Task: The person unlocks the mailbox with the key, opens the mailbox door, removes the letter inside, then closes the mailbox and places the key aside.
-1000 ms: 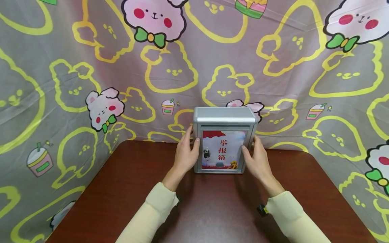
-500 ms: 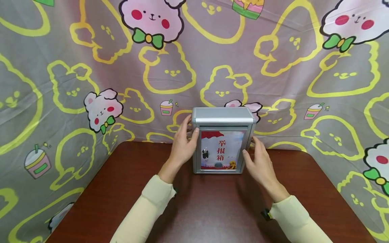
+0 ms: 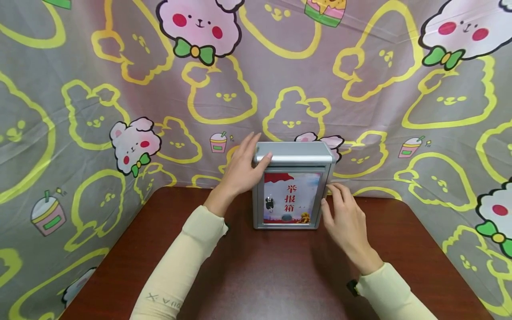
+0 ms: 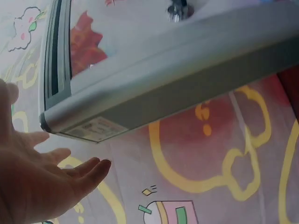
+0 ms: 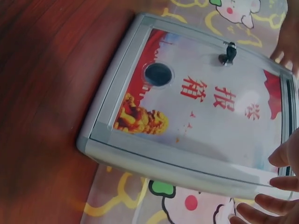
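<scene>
A silver-grey metal report box [image 3: 294, 153] stands upright on the table, with red Chinese characters on its front panel. A slot runs under its top edge, and a key [image 3: 270, 203] sits in the lock at the panel's left. My left hand [image 3: 242, 171] is at the box's upper left corner, fingers extended; in the left wrist view its fingers [image 4: 86, 175] lie just off the box's side. Beside the right side is my right hand [image 3: 346, 218], with fingers loosely bent near the edge and holding nothing. Whether its fingertips touch the box I cannot tell.
The box stands on a dark red-brown wooden table [image 3: 264, 271] near its back edge. Behind and at both sides hangs a cartoon-printed cloth [image 3: 228, 40], close behind the box.
My left hand has risen from the box's left side to its upper left corner, and its fingers have straightened. My right hand has drawn slightly right and down. The box stays put.
</scene>
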